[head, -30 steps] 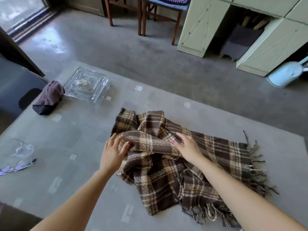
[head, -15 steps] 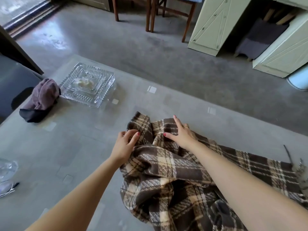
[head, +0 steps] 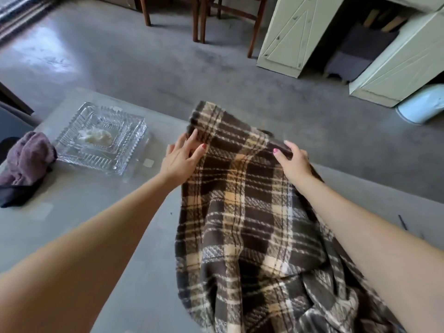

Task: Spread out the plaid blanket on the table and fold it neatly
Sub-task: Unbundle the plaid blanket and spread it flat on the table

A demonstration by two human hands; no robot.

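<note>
The brown and cream plaid blanket [head: 242, 212] is raised off the glass table [head: 72, 212], its top edge held up toward the far side. My left hand [head: 182, 157] pinches the upper left corner between thumb and fingers. My right hand [head: 292, 159] grips the upper right part of the same edge. The cloth hangs slack between and below my hands and bunches in folds near the lower right of the view. The blanket's lower end runs out of view.
A cut-glass dish [head: 101, 138] with something white in it sits on the table's left side. A crumpled mauve cloth [head: 26, 162] lies beside it at the left edge. Beyond the table: chair legs [head: 199, 18], pale green cabinet doors [head: 288, 34], a white bin [head: 422, 104].
Both hands have taken hold of the blanket's far edge and lifted it up and away from me, stretching the cloth between them. It lay crumpled on the table before.
</note>
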